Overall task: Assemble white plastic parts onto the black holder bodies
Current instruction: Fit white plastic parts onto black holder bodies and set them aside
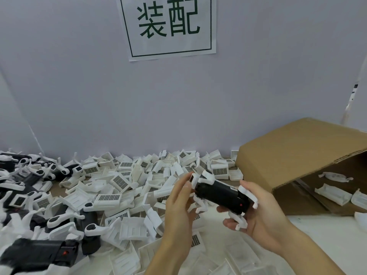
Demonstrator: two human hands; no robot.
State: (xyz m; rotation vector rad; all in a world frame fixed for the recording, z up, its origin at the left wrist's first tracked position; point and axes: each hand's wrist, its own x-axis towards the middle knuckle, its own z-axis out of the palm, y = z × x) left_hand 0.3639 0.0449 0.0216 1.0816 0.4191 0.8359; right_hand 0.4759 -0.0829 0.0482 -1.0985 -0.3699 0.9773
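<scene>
Black holder body [220,194] gripped by right hand [258,213], left hand [178,199] at its end

The holder body [219,194] is black with a tiny red dot and white clip arms. The loose plastic parts [127,195] are white, lots with dark grid-patterned panels. Brown cardboard box [294,147], pale lavender wall [79,96], white sign [168,26] with dark green characters and border.
</scene>
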